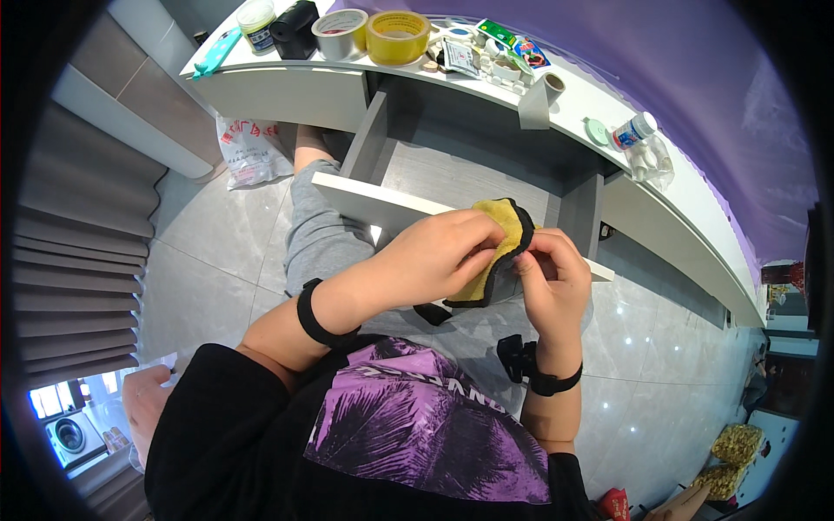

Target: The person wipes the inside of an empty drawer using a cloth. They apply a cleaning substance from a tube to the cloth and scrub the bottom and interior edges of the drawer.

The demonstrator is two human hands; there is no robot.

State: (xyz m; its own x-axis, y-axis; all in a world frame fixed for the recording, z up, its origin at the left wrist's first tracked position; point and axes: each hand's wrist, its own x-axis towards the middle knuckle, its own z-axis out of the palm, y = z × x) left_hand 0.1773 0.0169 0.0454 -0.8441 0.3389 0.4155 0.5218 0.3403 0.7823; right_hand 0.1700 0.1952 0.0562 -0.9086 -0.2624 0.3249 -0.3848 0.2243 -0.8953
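Left hand (pixel 445 252) and right hand (pixel 559 282) are pinching opposite sides of a black-edged yellow cloth (pixel 504 215), its long axis slanting forward and right between them

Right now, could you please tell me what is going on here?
A person's left hand grips a yellow cloth with black edging, while the right hand has its fingertips at the cloth's edge. Both are held near the front of a pulled-out drawer in a white desk. Two rolls of tape, one silver and one yellow, sit on the desktop.
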